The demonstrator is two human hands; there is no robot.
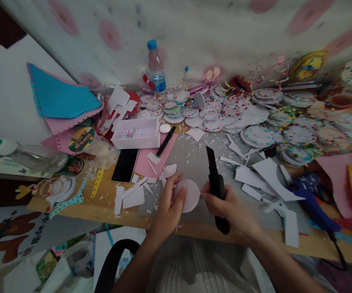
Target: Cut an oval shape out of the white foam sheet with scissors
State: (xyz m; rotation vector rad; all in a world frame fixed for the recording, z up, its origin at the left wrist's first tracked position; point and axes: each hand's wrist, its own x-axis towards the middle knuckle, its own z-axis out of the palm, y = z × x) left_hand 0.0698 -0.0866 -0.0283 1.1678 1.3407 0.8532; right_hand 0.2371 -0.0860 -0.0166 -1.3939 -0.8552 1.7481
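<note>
The left hand [168,205] pinches a pale pink round paper disc [189,195] by its near-left edge, thumb over the front, so most of the face stays free toward the other hand. Just beside that edge, the right hand [225,203] is wrapped tight around a black utility knife [216,185], its tip pointing up and away, over the grey cutting mat [194,160] strewn with white paper offcuts [135,197].

phone [125,164] left of cutting mat [194,162] | box [137,133] behind phone | bottle [156,67] behind box
</note>
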